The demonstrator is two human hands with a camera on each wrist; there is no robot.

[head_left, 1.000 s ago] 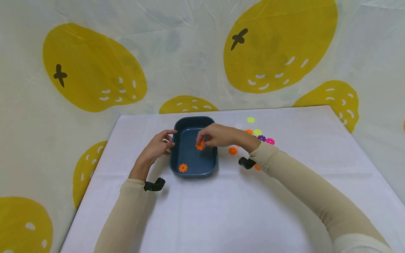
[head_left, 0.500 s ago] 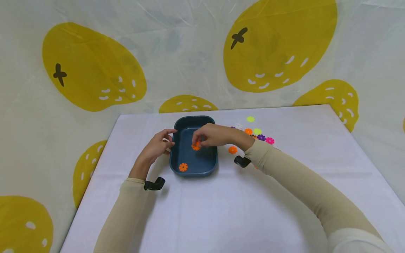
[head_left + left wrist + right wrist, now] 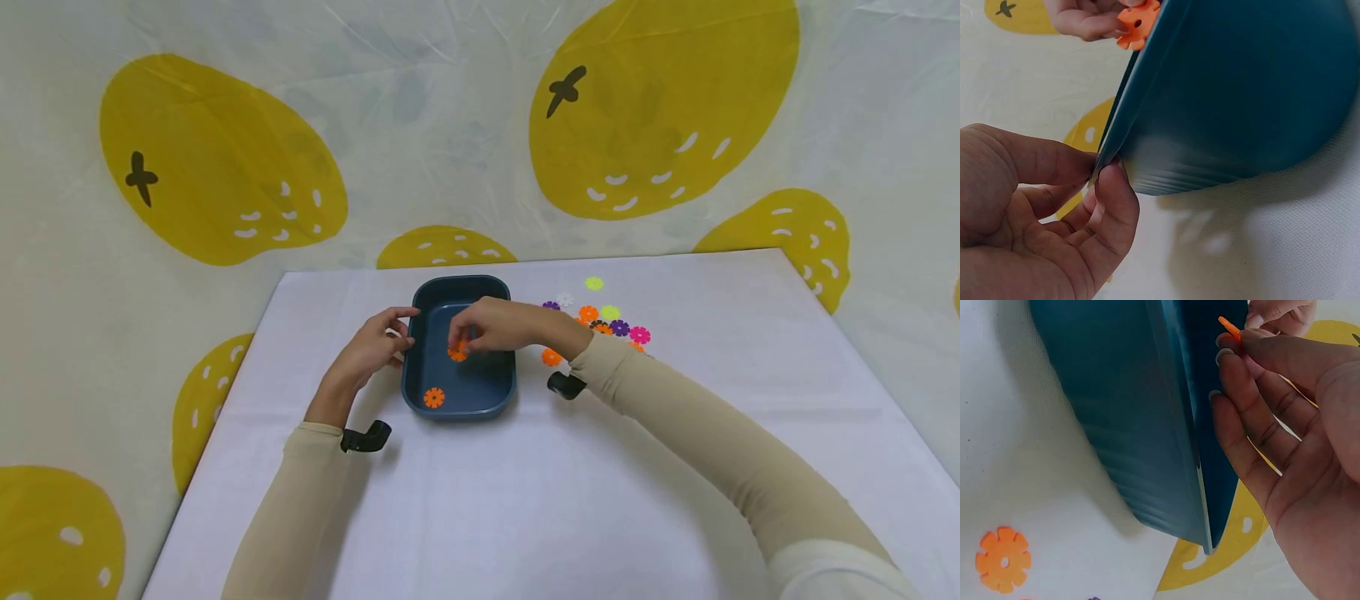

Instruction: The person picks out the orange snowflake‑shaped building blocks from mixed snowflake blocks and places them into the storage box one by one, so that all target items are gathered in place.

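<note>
A dark blue rectangular tray (image 3: 459, 412) with rounded corners stands on the white-covered table. My left hand (image 3: 372, 343) pinches its left rim between thumb and finger, as the left wrist view shows close up. Over the tray, my right hand (image 3: 497, 323) pinches an orange snowflake-shaped plastic disc (image 3: 457, 351) between thumb and fingertip. In the right wrist view that disc (image 3: 1230, 327) is seen edge-on, above the rim. A second orange notched disc (image 3: 433, 397) lies flat on the tray's floor at the near left corner.
Right of the tray lie several loose discs: an orange one (image 3: 552, 357) closest to it, a pink one (image 3: 640, 335), a purple one (image 3: 619, 328), a yellow-green one (image 3: 594, 284) and a white one (image 3: 566, 299). Behind the table hangs a patterned curtain (image 3: 450, 125).
My right hand has moved a little to the left over the tray with the orange disc in its fingers, uncovering more discs on the table. My left hand has stayed at the rim.
</note>
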